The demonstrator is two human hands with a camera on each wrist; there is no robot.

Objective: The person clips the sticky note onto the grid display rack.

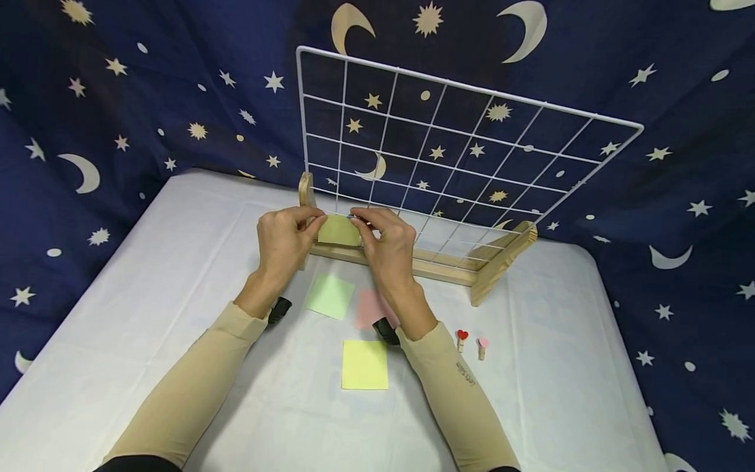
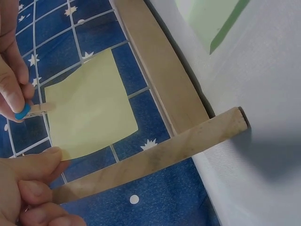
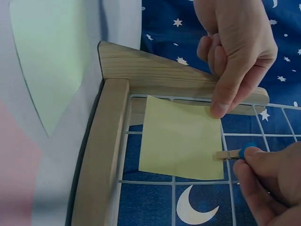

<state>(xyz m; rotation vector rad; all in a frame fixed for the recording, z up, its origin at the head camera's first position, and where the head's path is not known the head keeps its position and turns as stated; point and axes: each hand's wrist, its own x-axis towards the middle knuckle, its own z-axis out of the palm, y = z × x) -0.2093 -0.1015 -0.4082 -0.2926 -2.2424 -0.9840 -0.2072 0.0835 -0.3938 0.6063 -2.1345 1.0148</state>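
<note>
A pale yellow paper note (image 1: 339, 232) lies against the lower left of a white wire grid (image 1: 446, 82). My left hand (image 1: 283, 241) pinches one of its upper corners between thumb and forefinger. At the note's upper edge, my right hand (image 1: 392, 246) grips a small wooden clothespin (image 3: 229, 154) with a blue top. In the right wrist view the clothespin's tip overlaps the paper and a grid wire. The left wrist view shows the note (image 2: 91, 106) slightly bowed, its lower edge free.
A wooden stand (image 1: 442, 269) holds the grid upright. Nearer on the white table lie a green note (image 1: 330, 297), a pink note (image 1: 368, 309) and a bright yellow note (image 1: 365, 365). Two clothespins, one with a red heart (image 1: 463, 335), one with a pink heart (image 1: 483, 343), lie right of my right forearm.
</note>
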